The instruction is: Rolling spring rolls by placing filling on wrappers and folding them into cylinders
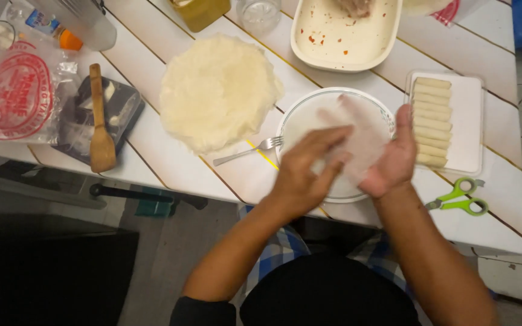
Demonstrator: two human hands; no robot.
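Both my hands hold a thin, translucent white wrapper sheet point(360, 136) over a white plate point(309, 108) with a dark rim. My left hand point(306, 166) pinches the sheet's near left side. My right hand point(394, 160) supports it from the right, palm up, fingers under the sheet. A stack of pale round wrappers point(215, 90) lies to the left of the plate. A metal fork point(249, 151) rests between the stack and the plate. Several rolled-up pale rolls point(433, 121) lie in a row on a white tray point(469, 121) to the right.
A white oval dish point(327, 51) with red smears stands at the back. Green-handled scissors point(463, 199) lie near the table's front right edge. A wooden spatula point(99, 127) rests on a dark tray point(125, 111); a plastic bag point(13, 96) and containers sit far left.
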